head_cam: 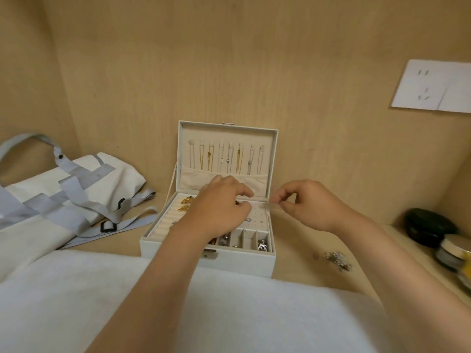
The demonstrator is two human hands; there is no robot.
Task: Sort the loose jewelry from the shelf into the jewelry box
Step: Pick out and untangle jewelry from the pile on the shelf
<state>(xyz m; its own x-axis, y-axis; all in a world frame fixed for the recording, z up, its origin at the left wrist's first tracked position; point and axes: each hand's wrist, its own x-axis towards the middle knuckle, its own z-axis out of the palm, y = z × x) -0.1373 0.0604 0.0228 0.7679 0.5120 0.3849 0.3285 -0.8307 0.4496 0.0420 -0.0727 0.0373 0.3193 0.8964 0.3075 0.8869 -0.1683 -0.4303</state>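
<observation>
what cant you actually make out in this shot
- Head view: whatever the right hand pinches is too small to identify.
- The left hand hides the middle of the jewelry box tray and anything under its fingers.
- The loose jewelry on the shelf is a blurred silver cluster; separate pieces cannot be counted.
- The jars are cut off by the right edge.

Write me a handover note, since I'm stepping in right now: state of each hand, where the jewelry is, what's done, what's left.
Left hand: fingers curled down over the open jewelry box tray; whether it holds anything cannot be seen.
Right hand: pinching something small at the box's right edge, too small to identify.
Done: necklaces hang in the lid; gold pieces and silver pieces sit in the tray.
Left: loose silver jewelry on the shelf, right of the box.
</observation>
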